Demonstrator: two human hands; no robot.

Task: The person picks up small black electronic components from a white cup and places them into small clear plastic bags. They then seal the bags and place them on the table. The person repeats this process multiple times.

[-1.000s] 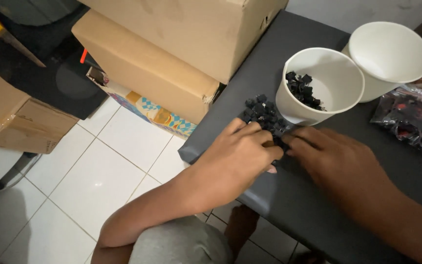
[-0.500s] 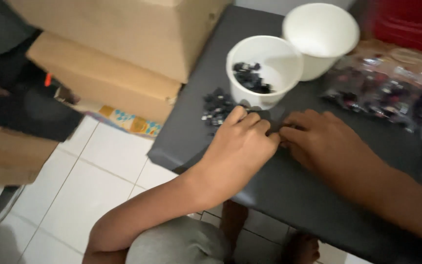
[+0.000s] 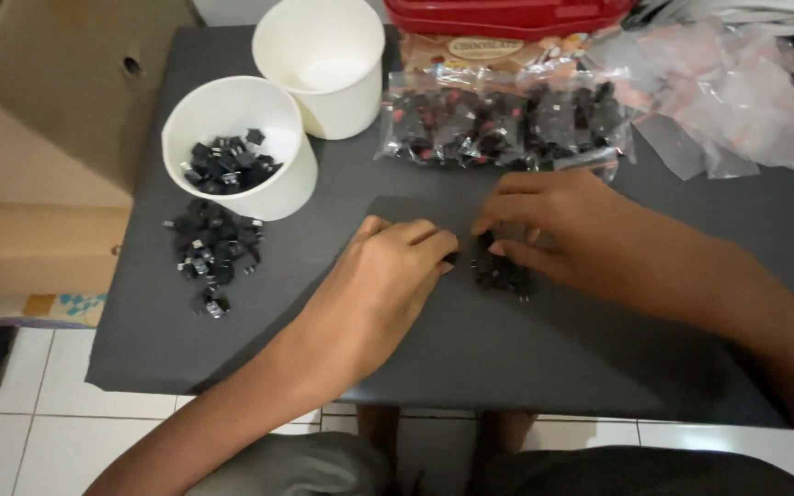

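Note:
My left hand [image 3: 386,276] rests on the dark grey table [image 3: 526,358], fingers curled with their tips at a small black part. My right hand [image 3: 558,225] lies just to its right, fingertips on a little cluster of small black parts [image 3: 500,271]; what either hand pinches is hidden by the fingers. A bigger pile of black parts [image 3: 210,253] lies loose at the table's left. Behind it stands a white paper cup [image 3: 241,147] with several black parts inside. A second white cup [image 3: 323,60] holds none that I can see.
A clear bag of black and red parts [image 3: 503,124] lies behind my hands, with crumpled clear plastic bags [image 3: 728,101] to the right and a red lidded container [image 3: 507,14] at the back. Cardboard boxes [image 3: 39,138] stand left of the table over white floor tiles [image 3: 20,432].
The view swung right and squared up to the table. Both hands moved from the pile beside the cup to the table's middle, where a small cluster of parts now lies.

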